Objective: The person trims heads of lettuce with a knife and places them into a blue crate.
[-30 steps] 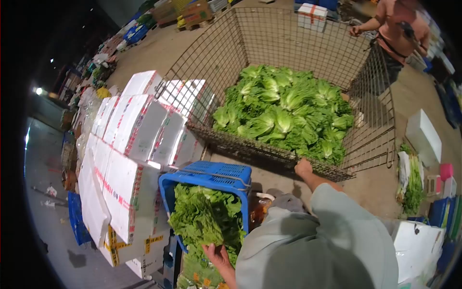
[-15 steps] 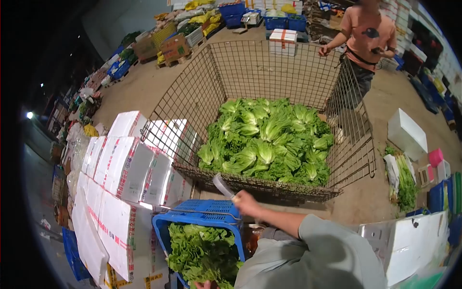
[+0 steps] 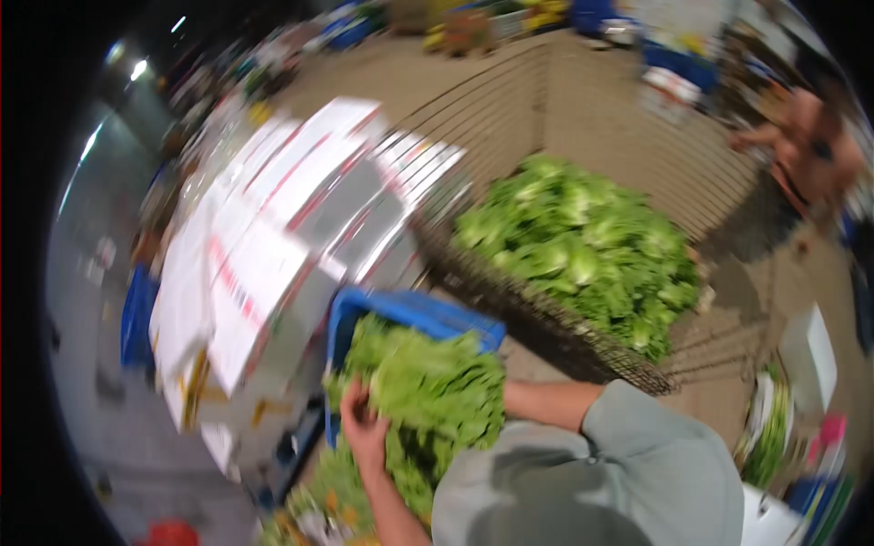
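A leafy green lettuce lies across the top of the blue plastic crate in front of me. My left hand is at its left end, fingers curled in against the leaves. My right forearm reaches in from the right, and my right hand is hidden behind the lettuce. No knife shows in the present view. More green leaves fill the crate below. Beyond it, a large wire-mesh cage holds a heap of lettuce heads.
White foam boxes are stacked left of the crate. A person in an orange shirt stands by the cage's far right side. A white foam box and long green vegetables lie at right. Motion blurs the view.
My view has swung left, so the cage appears further right. My right hand, which held a knife over the crate's far edge, has moved down behind the lettuce. My left hand has come up.
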Demonstrator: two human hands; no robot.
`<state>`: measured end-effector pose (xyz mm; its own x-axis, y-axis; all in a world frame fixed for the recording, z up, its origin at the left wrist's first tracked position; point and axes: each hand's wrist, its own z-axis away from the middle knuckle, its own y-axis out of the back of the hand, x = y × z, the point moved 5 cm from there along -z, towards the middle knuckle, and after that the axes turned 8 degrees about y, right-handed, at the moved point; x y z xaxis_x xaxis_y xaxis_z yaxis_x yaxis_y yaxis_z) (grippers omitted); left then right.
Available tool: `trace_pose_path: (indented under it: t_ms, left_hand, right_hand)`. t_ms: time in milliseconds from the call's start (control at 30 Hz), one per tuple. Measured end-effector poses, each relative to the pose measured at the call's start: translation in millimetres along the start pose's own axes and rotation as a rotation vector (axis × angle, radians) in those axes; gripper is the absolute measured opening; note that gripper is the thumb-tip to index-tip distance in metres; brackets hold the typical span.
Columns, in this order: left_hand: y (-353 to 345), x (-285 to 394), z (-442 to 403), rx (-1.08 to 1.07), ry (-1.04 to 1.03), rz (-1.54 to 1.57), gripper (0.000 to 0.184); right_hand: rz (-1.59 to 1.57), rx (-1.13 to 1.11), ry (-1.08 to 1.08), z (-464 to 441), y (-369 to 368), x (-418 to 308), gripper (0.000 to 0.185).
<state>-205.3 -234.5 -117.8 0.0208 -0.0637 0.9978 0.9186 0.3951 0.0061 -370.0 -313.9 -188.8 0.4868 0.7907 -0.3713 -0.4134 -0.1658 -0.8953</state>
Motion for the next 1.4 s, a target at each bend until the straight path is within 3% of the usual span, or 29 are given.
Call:
trace_pose_path:
  t_ms: [67, 100, 133, 200, 233, 300, 333, 433, 600, 700, 800, 900, 933, 967, 1033, 1400]
  left_hand:
    - [18.8, -8.5, -10.0, 0.083, -0.083, 0.09, 0.06]
    - [18.1, -8.7, -6.3, 0.082, 0.16, 0.257, 0.057]
    - [21.2, -41.4, -5.6, 0.0, 0.251, 0.61, 0.063]
    - [-17.2, -24.0, 9.0, -0.241, 0.25, 0.881, 0.093]
    - [-18.9, -29.4, 12.8, -0.209, 0.273, 0.911, 0.096]
    - [-7.9, -50.3, 13.8, -0.127, 0.382, 0.937, 0.087]
    - [0.0, -63.7, 11.8, -0.139, 0.428, 1.036, 0.08]
    - [20.3, -79.9, 19.1, -0.027, 0.379, 0.954, 0.063]
    - [55.4, -67.1, 50.4, 0.186, 0.338, 0.609, 0.074]
    - [79.2, -63.7, 63.4, 0.216, 0.3, 0.528, 0.079]
    - [97.4, -55.2, 72.2, 0.169, 0.282, 0.326, 0.081]
    - [101.5, -46.9, 73.8, 0.132, 0.327, 0.258, 0.082]
    - [100.3, -40.8, 72.7, 0.105, 0.326, 0.248, 0.083]
    - [100.2, -39.5, 72.2, 0.095, 0.329, 0.244, 0.083]
    - [97.6, -37.4, 72.3, 0.029, 0.304, 0.239, 0.082]
    - [100.0, -55.8, 76.1, -0.005, 0.379, 0.145, 0.076]
  right_hand:
    - [-0.133, -0.092, -0.005, -9.1, -22.2, -16.9, 0.031]
    - [-0.144, -0.136, 0.023, -18.9, -27.7, -23.0, 0.033]
    - [-0.107, -0.175, 0.072, -32.0, -30.6, -27.0, 0.035]
    - [0.328, -0.273, 0.33, -59.6, -25.3, -31.3, 0.045]
    - [0.681, -0.246, 0.381, -54.1, -37.4, -38.1, 0.05]
    - [1.094, -0.331, 0.688, -34.5, -76.7, -36.4, 0.047]
    - [1.135, -0.297, 0.653, -37.3, -75.4, -28.5, 0.044]
    - [1.245, -0.236, 0.508, -41.0, -75.4, -17.1, 0.037]
    - [1.444, -0.002, 0.383, -59.3, -35.8, -12.5, 0.034]
    - [1.613, -0.091, 0.171, -54.6, -33.5, -20.8, 0.042]
    - [1.273, -0.305, 0.149, -36.9, -71.0, -9.0, 0.039]
    - [1.324, -0.546, 0.232, -33.7, -104.3, 8.5, 0.033]
    - [1.499, -0.61, 0.405, -33.7, -117.4, 10.4, 0.027]
    - [1.498, -0.599, 0.411, -34.1, -117.1, 15.3, 0.027]
    - [1.673, -0.638, 0.654, -30.4, -122.4, 20.0, 0.022]
    - [1.751, -0.613, 0.646, -23.8, -102.4, 25.6, 0.02]
